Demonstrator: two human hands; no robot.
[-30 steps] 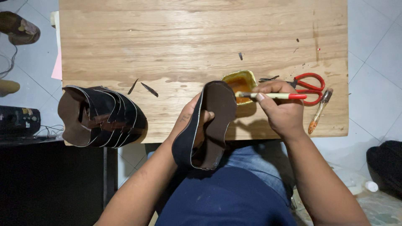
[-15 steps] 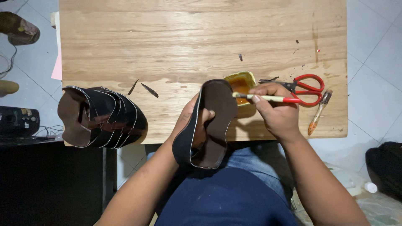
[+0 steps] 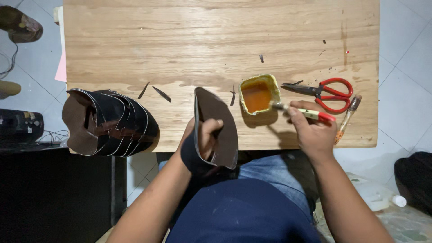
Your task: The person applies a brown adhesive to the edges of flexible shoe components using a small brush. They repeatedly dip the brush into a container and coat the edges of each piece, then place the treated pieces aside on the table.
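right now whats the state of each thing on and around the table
left hand: gripping the dark leather piece, held upright at the table edge
right hand: holding the brush, bristles at the rim of the glue pot
glue pot: open, holding orange glue
red scissors: lying flat, blades nearly closed
stack of leather pieces: nested, overhanging the table's front left edge

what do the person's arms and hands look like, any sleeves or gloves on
Both forearms are bare to the frame's edge, with no sleeves showing. The left hand and the right hand wear no gloves, and no rings, watch or wristband can be seen. No markings show on either arm.
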